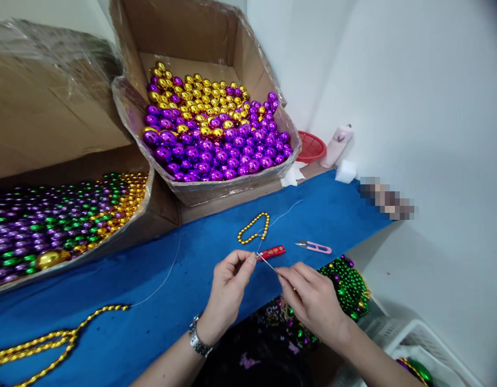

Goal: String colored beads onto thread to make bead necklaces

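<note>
My left hand [231,285], with a metal watch [197,337] on its wrist, pinches a thin white string [267,262] near its fingertips. The other end of this short taut stretch is pinched by my right hand [308,295]. Just beyond my fingers lies a red lighter-like object [272,252] with gold markings. Behind it, a small loop of gold beads [254,228] rests on the blue cloth [216,236], with thin thread trailing from it. Pink thread snips [314,247] lie to the right. A longer gold bead strand [66,338] with a loose thread is at the lower left.
A large box [228,188] holds purple and gold balls; another box [151,215] at left holds small beads. At the back stand a red basket [311,147], a pink bottle [337,145] and a white block [346,171]. A white crate [421,328] is at lower right.
</note>
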A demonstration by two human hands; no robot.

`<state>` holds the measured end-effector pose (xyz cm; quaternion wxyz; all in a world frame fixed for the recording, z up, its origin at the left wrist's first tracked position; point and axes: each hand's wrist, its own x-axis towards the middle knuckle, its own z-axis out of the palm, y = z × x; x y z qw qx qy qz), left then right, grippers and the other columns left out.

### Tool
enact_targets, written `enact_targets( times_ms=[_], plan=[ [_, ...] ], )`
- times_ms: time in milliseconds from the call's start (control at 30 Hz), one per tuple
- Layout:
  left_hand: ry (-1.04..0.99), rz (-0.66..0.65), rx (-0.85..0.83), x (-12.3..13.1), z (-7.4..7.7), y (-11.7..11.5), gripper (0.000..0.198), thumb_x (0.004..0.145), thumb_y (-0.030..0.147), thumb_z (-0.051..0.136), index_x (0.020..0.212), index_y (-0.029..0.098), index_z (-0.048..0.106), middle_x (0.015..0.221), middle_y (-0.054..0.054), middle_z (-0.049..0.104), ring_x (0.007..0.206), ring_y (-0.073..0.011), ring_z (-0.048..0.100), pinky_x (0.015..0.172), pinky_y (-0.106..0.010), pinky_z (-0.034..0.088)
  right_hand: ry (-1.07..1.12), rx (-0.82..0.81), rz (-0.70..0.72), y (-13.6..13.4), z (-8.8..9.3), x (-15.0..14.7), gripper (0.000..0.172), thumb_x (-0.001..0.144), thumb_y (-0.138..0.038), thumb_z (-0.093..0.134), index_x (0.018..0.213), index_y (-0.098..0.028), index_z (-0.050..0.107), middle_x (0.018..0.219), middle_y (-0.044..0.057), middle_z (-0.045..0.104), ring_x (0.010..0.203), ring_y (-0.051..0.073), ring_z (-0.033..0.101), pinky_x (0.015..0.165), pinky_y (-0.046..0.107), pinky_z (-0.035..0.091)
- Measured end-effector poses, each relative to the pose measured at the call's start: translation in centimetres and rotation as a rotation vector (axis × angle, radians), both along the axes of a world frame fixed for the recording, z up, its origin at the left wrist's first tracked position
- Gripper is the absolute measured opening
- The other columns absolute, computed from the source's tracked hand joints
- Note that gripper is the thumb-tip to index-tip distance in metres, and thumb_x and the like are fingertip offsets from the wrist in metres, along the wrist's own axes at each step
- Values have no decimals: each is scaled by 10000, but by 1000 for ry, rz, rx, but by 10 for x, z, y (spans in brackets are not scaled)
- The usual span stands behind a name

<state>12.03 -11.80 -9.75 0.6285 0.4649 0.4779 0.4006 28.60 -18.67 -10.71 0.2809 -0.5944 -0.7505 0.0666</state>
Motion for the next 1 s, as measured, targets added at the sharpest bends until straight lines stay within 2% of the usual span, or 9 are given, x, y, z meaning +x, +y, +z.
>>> enact_targets(
  times_ms=[333, 533, 867, 1000],
  plan=[
    [-24, -11, -17, 0, -2, 0, 237, 762, 382, 652, 756, 149, 610, 569, 42, 429, 501, -67, 322, 449, -188, 256, 24, -20, -5, -1, 0, -2, 224, 914, -186, 456, 1080, -215, 603, 812, 43, 598, 711, 149, 577, 680, 267, 453],
    [-110, -17, -90, 0, -4, 0, 257, 763, 398, 652, 763, 150, 586, 559, 54, 396, 476, -57, 305, 433, -185, 243, 29, -16, -1, -1, -2, -5, 232, 914, -180, 450, 1084, -213, 604, 799, 46, 600, 709, 148, 583, 689, 264, 462],
    [-221, -8, -183, 2, -2, 3, 244, 721, 351, 703, 778, 126, 629, 627, 15, 513, 465, -39, 345, 430, -181, 281, 3, -31, -3, -1, -3, -11, 236, 906, -180, 452, 1081, -215, 606, 796, 44, 600, 706, 151, 591, 685, 257, 459],
    [-237, -46, -225, 1, 1, 6, 216, 737, 319, 695, 729, 141, 574, 577, 48, 459, 444, -27, 310, 430, -173, 268, 55, -95, 24, 0, 3, -12, 245, 903, -185, 450, 1077, -227, 618, 812, 48, 607, 711, 156, 599, 690, 272, 466]
  ],
)
